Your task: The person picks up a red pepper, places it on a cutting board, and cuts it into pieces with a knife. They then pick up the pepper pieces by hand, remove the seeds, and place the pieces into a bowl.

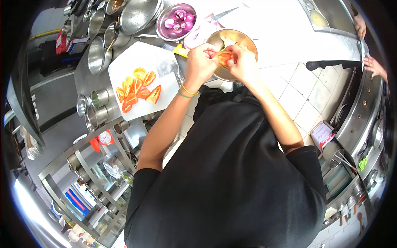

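Note:
Over a steel bowl (250, 42), my left hand (201, 62) and my right hand (243, 63) hold one orange-red pepper piece (224, 58) between them, fingers pinched on its two sides. Pale scraps (228, 41) lie inside the bowl. To the left, several cut orange-red pepper pieces (137, 85) rest on a white cutting board (163, 97). A knife with a yellow handle (180, 51) lies near my left hand, its blade partly across the board.
Peeled purple onions (180, 22) fill a steel bowl behind the board, beside a plastic bag (197, 36) and another knife (224, 13). Colanders (135, 15) and steel pots (97, 115) stand at the left. Another person's hands (373, 66) show at the far right.

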Demonstrator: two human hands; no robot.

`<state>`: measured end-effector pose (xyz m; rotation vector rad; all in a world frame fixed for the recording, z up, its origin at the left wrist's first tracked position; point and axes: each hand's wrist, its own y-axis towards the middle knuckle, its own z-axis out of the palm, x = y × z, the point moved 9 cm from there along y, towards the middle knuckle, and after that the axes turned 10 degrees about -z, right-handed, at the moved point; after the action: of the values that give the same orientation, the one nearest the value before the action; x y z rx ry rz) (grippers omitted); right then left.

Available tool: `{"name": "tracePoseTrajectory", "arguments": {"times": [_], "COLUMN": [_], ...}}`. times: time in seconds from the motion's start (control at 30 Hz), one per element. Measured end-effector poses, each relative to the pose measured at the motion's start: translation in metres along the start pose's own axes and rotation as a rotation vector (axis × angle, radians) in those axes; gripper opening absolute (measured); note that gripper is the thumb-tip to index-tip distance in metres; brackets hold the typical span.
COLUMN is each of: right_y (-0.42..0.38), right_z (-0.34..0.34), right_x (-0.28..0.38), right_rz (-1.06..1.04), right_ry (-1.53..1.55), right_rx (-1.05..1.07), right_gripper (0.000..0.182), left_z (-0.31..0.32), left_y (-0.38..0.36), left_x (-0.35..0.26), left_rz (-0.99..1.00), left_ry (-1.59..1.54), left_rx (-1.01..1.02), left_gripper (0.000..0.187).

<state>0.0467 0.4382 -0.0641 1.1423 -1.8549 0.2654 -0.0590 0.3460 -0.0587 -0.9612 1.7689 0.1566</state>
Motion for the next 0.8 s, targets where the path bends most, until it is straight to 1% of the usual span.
{"name": "tracePoseTrajectory", "arguments": {"times": [0.07, 0.1, 0.17, 0.23, 0.27, 0.4, 0.47, 0.5, 0.53, 0.6, 0.63, 0.67, 0.73, 0.77, 0.8], "right_y": [0.000, 0.000, 0.001, -0.001, 0.001, 0.008, 0.001, -0.001, -0.003, 0.001, 0.003, 0.003, 0.010, 0.012, 0.014], "right_z": [0.004, 0.003, -0.004, -0.003, -0.005, -0.010, 0.009, 0.011, 0.012, 0.006, 0.006, 0.007, -0.019, -0.016, -0.019], "right_x": [-0.011, -0.011, 0.004, 0.006, 0.008, 0.005, -0.029, -0.033, -0.039, -0.052, -0.059, -0.059, -0.006, 0.006, 0.019], "right_rz": [0.083, 0.084, -0.070, -0.071, -0.082, -0.108, 0.297, 0.341, 0.345, 0.273, 0.245, 0.236, -0.274, -0.289, -0.276], "right_ry": [0.106, 0.107, 0.113, 0.057, 0.003, 0.012, 0.282, 0.492, 0.487, 0.784, 0.647, 0.656, -0.077, -0.050, -0.091], "right_rx": [0.034, 0.036, -0.003, -0.022, -0.048, -0.097, 0.131, 0.095, 0.105, -0.085, -0.070, -0.051, -0.184, -0.170, -0.172], "right_gripper": [0.025, 0.025, 0.027, 0.026, 0.024, 0.022, 0.030, 0.030, 0.030, 0.031, 0.031, 0.031, 0.030, 0.030, 0.030], "left_z": [-0.002, -0.004, -0.008, -0.007, -0.007, -0.013, -0.017, -0.020, -0.024, -0.036, -0.044, -0.055, -0.087, -0.110, -0.134], "left_y": [0.001, 0.003, 0.004, 0.005, 0.006, 0.007, 0.008, 0.008, 0.007, 0.007, 0.006, 0.005, 0.007, 0.009, 0.011], "left_x": [0.002, 0.006, 0.009, 0.009, 0.008, -0.002, -0.007, -0.002, 0.004, 0.008, 0.010, 0.013, 0.026, 0.033, 0.043], "left_rz": [-0.005, -0.006, -0.015, -0.085, -0.082, -0.016, 0.014, -0.051, -0.120, -0.126, -0.105, -0.085, -0.107, -0.099, -0.090], "left_ry": [0.022, -0.001, -0.025, -0.130, -0.133, -0.082, -0.060, -0.164, -0.268, -0.273, -0.305, -0.335, -0.327, -0.344, -0.364], "left_rx": [-0.004, -0.005, -0.001, 0.073, 0.070, 0.068, 0.076, 0.083, 0.088, 0.083, 0.072, 0.058, 0.017, -0.041, -0.097], "left_gripper": [0.016, 0.015, 0.015, 0.015, 0.015, 0.013, 0.013, 0.013, 0.012, 0.011, 0.011, 0.011, 0.012, 0.013, 0.016]}}
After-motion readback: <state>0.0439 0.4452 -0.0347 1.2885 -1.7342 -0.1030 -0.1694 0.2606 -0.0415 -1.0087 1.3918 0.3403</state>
